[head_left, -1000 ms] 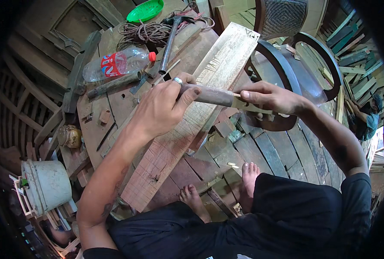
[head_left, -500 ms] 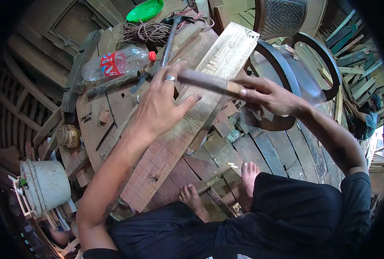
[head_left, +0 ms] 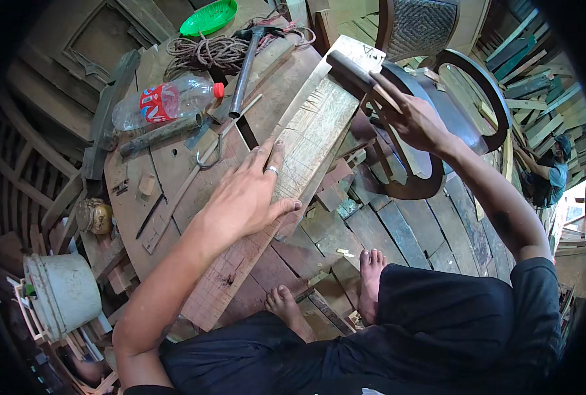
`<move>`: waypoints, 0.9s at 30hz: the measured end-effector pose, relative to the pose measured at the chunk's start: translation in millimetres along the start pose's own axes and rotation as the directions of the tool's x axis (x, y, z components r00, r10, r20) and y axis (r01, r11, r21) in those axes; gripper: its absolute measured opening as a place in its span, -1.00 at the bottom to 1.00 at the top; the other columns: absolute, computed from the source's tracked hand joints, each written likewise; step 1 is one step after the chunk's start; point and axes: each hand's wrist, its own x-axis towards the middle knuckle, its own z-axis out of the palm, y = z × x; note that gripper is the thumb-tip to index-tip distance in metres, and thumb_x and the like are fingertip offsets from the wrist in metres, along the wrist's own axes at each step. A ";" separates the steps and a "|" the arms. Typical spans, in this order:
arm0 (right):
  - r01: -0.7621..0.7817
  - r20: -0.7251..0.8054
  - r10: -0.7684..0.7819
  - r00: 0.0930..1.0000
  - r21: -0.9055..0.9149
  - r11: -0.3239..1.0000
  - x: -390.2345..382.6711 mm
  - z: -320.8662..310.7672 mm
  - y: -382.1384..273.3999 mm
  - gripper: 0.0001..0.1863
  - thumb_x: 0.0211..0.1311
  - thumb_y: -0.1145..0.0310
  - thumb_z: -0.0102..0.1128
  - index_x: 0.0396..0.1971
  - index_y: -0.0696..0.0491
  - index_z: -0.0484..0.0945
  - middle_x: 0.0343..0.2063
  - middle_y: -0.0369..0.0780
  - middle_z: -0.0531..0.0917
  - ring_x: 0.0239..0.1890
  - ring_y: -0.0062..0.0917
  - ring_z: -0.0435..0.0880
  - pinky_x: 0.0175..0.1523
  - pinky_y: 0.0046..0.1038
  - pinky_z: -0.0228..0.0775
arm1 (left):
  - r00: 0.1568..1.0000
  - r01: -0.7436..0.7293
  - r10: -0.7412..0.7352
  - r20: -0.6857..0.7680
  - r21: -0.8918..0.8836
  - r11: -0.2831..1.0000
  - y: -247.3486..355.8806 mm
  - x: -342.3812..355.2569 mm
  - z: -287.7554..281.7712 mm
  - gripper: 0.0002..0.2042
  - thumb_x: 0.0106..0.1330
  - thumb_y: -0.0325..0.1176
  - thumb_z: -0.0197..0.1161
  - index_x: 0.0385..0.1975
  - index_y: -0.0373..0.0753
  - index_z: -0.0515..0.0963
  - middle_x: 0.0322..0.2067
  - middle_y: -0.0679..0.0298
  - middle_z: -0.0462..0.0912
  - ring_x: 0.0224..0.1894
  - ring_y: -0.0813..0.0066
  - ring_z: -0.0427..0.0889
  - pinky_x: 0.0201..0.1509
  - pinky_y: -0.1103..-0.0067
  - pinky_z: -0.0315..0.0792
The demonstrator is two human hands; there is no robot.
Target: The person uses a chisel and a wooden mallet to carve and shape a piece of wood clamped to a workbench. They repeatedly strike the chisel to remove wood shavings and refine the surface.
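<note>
A long wooden board (head_left: 311, 139) runs slantwise up from near my knees, its face scored with many lines and cuts. On its middle, my left hand (head_left: 245, 192) lies flat, fingers stretched out and thumb apart, a ring on one finger. Near the board's far end, my right hand (head_left: 417, 120) holds a thick dark brown bar (head_left: 351, 71) by its lighter tan end. The bar lies over the board's right edge. My right index finger extends along it, and the other fingers are partly hidden.
A hammer (head_left: 247, 69), coiled rope (head_left: 208, 54), plastic bottle (head_left: 167, 104) and green basket (head_left: 208, 18) lie on the worktable. Right of the board stands a dark curved chair frame (head_left: 497, 89). A white bucket (head_left: 65, 293) sits at left. Another person (head_left: 548, 172) is far right.
My right hand has carried the bar away from my left hand, up to the board's far end. My left hand has come down flat onto the board.
</note>
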 end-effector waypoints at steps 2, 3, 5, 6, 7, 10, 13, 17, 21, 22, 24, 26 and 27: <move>-0.007 0.104 0.028 0.994 -0.203 0.979 4.5 -2.6 -1.1 -0.25 0.42 0.41 0.17 0.55 -0.22 0.15 -0.18 0.05 0.73 -0.21 0.03 0.73 -0.11 -0.08 0.54 | 1.000 0.012 -0.012 0.009 0.005 1.000 3.3 1.2 -2.2 -0.02 0.34 0.13 0.33 0.50 -0.50 0.06 0.51 -0.22 0.05 0.39 -0.27 0.37 0.45 0.10 0.31; -0.008 0.105 0.029 0.994 -0.202 0.979 2.1 0.2 -3.1 -0.25 0.42 0.41 0.17 0.55 -0.22 0.15 -0.18 0.05 0.73 -0.21 0.03 0.73 -0.11 -0.08 0.54 | 1.000 0.023 -0.023 0.017 0.012 1.000 4.6 1.7 -3.7 -0.02 0.34 0.14 0.33 0.50 -0.50 0.06 0.51 -0.22 0.06 0.38 -0.27 0.38 0.44 0.09 0.32; 0.084 0.123 -0.068 0.990 -0.126 0.989 -10.6 10.9 -13.9 -0.26 0.42 0.40 0.16 0.55 -0.25 0.17 -0.21 0.02 0.73 -0.28 -0.05 0.76 -0.20 -0.11 0.59 | 0.998 0.040 -0.039 0.039 -0.005 0.999 6.0 0.9 -7.4 -0.02 0.34 0.14 0.33 0.50 -0.50 0.07 0.51 -0.22 0.06 0.38 -0.27 0.38 0.44 0.10 0.33; 0.230 0.137 -0.220 0.966 -0.065 0.971 -16.3 12.8 -25.9 -0.31 0.43 0.38 0.16 0.52 -0.24 0.25 -0.25 -0.04 0.74 -0.31 -0.11 0.77 -0.21 -0.14 0.63 | 0.997 0.055 -0.053 0.057 -0.025 0.998 4.7 0.9 -7.6 -0.02 0.34 0.15 0.32 0.50 -0.50 0.07 0.51 -0.22 0.06 0.37 -0.27 0.39 0.43 0.10 0.34; 0.247 0.164 -0.241 0.957 -0.015 0.969 -21.0 16.1 -37.8 -0.30 0.40 0.37 0.20 0.50 -0.31 0.28 -0.43 -0.05 0.69 -0.44 -0.12 0.69 -0.32 -0.12 0.57 | 0.997 0.056 -0.054 0.057 -0.025 0.998 1.6 0.3 -6.2 -0.02 0.34 0.15 0.32 0.50 -0.50 0.07 0.51 -0.22 0.06 0.37 -0.27 0.39 0.43 0.10 0.34; 0.296 0.127 -0.283 0.951 -0.094 0.951 -8.9 -0.7 -1.6 -0.38 0.36 0.32 0.25 0.42 -0.31 0.40 -0.41 -0.04 0.69 -0.43 -0.09 0.72 -0.33 -0.11 0.58 | 1.000 0.021 -0.021 0.000 0.013 1.000 5.0 -1.2 -4.7 -0.02 0.34 0.15 0.32 0.49 -0.50 0.07 0.51 -0.22 0.07 0.35 -0.28 0.41 0.41 0.12 0.37; -0.332 0.071 0.368 0.927 -0.298 0.895 12.9 -18.2 19.6 -0.41 0.32 0.34 0.26 0.34 -0.36 0.47 -0.26 -0.01 0.74 -0.33 -0.03 0.74 -0.25 -0.07 0.58 | 1.000 0.024 -0.025 0.016 0.013 1.000 8.5 3.9 -7.0 -0.01 0.33 0.15 0.33 0.49 -0.51 0.06 0.50 -0.23 0.10 0.36 -0.26 0.42 0.40 0.14 0.38; 0.177 0.166 -0.190 0.968 0.092 0.980 -31.7 21.6 -48.8 -0.41 0.31 0.48 0.20 0.34 -0.18 0.46 -0.31 -0.02 0.75 -0.34 -0.06 0.75 -0.22 -0.13 0.60 | 0.995 0.101 -0.101 0.024 -0.003 0.995 2.1 -1.2 -5.7 0.07 0.27 0.22 0.35 0.49 -0.55 0.02 0.46 -0.28 0.19 0.31 -0.26 0.48 0.37 0.13 0.42; 0.170 0.189 -0.135 0.973 -0.185 0.968 -17.4 0.6 15.6 -0.34 0.41 0.42 0.17 0.48 -0.29 0.33 -0.25 0.00 0.77 -0.35 -0.10 0.79 -0.19 -0.16 0.63 | 0.990 0.135 -0.133 0.048 -0.030 0.990 6.7 4.2 -10.6 0.15 0.22 0.27 0.37 0.50 -0.57 -0.02 0.43 -0.34 0.22 0.26 -0.29 0.53 0.33 0.12 0.45; -0.044 0.105 0.063 0.992 -0.172 0.984 -5.7 -2.9 23.0 -0.36 0.45 0.39 0.14 0.49 -0.29 0.31 -0.24 0.01 0.77 -0.35 -0.08 0.79 -0.19 -0.14 0.62 | 0.990 0.136 -0.134 0.050 -0.031 0.990 7.3 5.2 -9.4 0.15 0.22 0.27 0.37 0.50 -0.57 -0.02 0.43 -0.34 0.22 0.26 -0.29 0.53 0.33 0.12 0.45; -0.313 0.089 0.331 0.940 -0.167 0.935 6.6 -5.5 15.0 -0.40 0.52 0.31 0.08 0.51 -0.28 0.26 -0.24 0.04 0.76 -0.32 -0.06 0.79 -0.20 -0.10 0.60 | 0.988 0.144 -0.143 0.063 -0.019 0.989 4.4 6.9 -8.7 0.14 0.24 0.26 0.36 0.50 -0.58 -0.04 0.43 -0.34 0.23 0.26 -0.28 0.53 0.31 0.13 0.47; -0.081 0.114 0.083 0.990 -0.024 0.996 -19.0 21.3 -11.3 -0.33 0.45 0.31 0.15 0.51 -0.37 0.23 -0.32 -0.01 0.76 -0.38 -0.05 0.76 -0.27 -0.08 0.59 | 0.982 0.170 -0.168 0.087 -0.010 0.985 2.7 4.1 -9.6 0.14 0.24 0.26 0.36 0.50 -0.58 -0.04 0.42 -0.34 0.23 0.25 -0.29 0.54 0.30 0.13 0.48; 0.035 0.190 -0.038 0.981 0.017 0.999 -25.4 24.0 -27.3 -0.31 0.44 0.26 0.18 0.51 -0.44 0.22 -0.36 -0.03 0.76 -0.40 0.01 0.74 -0.31 -0.06 0.58 | 0.978 0.182 -0.180 0.109 -0.004 0.983 3.0 2.8 -11.1 0.14 0.25 0.26 0.36 0.50 -0.59 -0.04 0.42 -0.34 0.23 0.25 -0.29 0.54 0.29 0.13 0.49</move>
